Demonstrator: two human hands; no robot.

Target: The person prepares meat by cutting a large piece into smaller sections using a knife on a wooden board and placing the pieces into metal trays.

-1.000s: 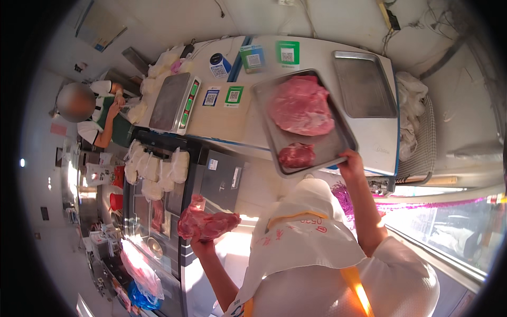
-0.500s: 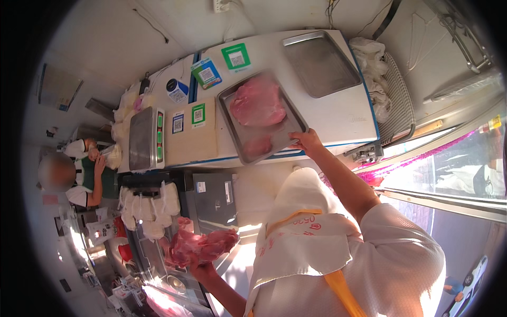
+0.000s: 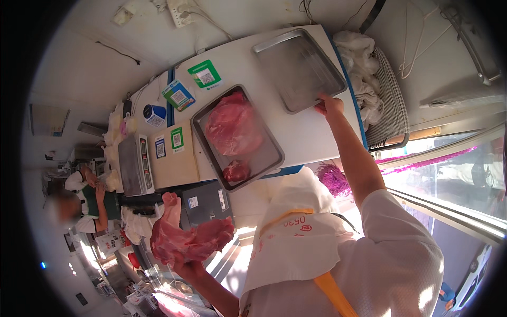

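A large piece of raw meat (image 3: 185, 235) rests in my left hand (image 3: 188, 268), held out at the lower left, away from the counter. The meat covers most of that hand's fingers. My right hand (image 3: 331, 105) grips the near edge of a bare metal tray (image 3: 296, 74) at the far right of the white counter. Left of it lies a second metal tray (image 3: 272, 145), which bears a big pink slab of meat (image 3: 232, 126) and a smaller dark-red chunk (image 3: 236, 170).
On the counter's left stand a flat scale (image 3: 134, 164), a cutting board (image 3: 179, 166), code cards (image 3: 205, 75) and a small blue device (image 3: 155, 114). A woven basket with white plastic bags (image 3: 364, 84) flanks the right end. Another person (image 3: 90, 195) works at far left.
My right hand has let go of the tray with meat and moved right to the bare tray. My left hand still holds its meat. The whole view has shifted and turned slightly.
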